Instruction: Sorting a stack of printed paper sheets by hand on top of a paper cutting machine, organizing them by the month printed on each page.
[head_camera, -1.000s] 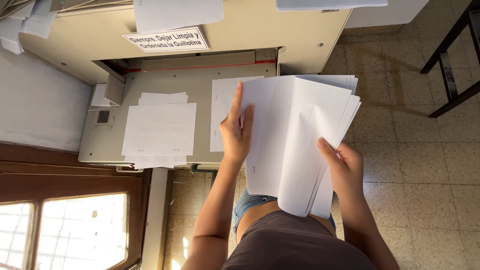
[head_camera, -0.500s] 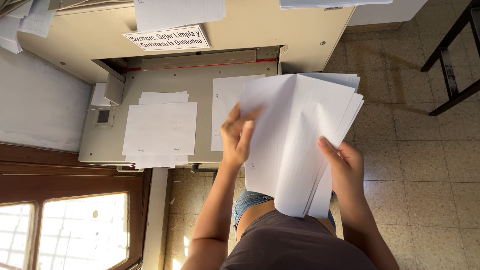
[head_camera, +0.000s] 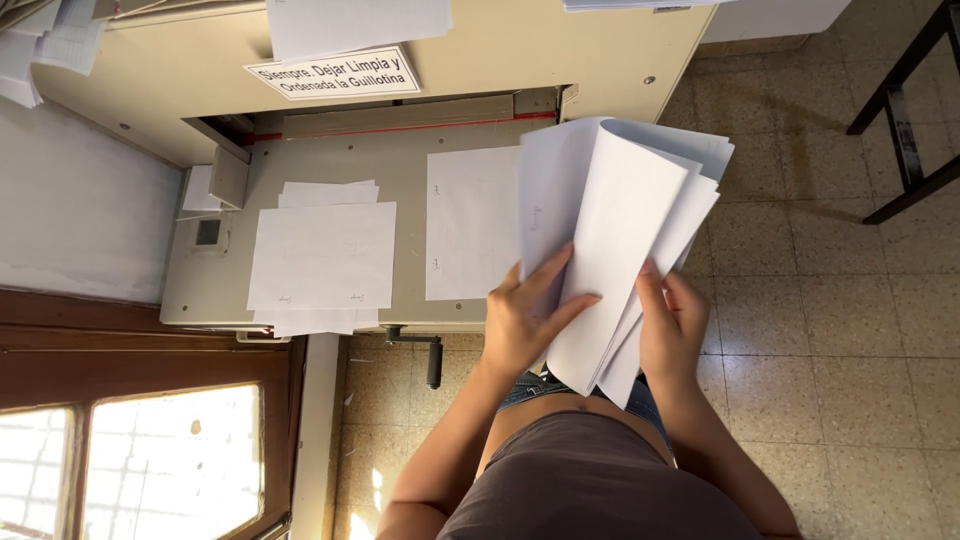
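**Fanned stack of paper held over the counter's front edge**

So both hands were gripping the same fanned stack of white sheets (head_camera: 610, 230), right of center in the frame. The left hand (head_camera: 525, 320) had its fingers (head_camera: 572, 305) spread flat across the front sheet, thumb hidden behind. The right hand (head_camera: 672, 330) pinched the stack's lower right edge. The bottom of the stack hung past the counter (head_camera: 215, 290) edge, above the tiled floor (head_camera: 820, 300), lots of open room there on the right. A single sheet (head_camera: 470, 225) lay flat on the counter, its right edge tucked behind the stack. Further left sat a small paper pile (head_camera: 322, 255), well apart, overhanging the front edge a bit.
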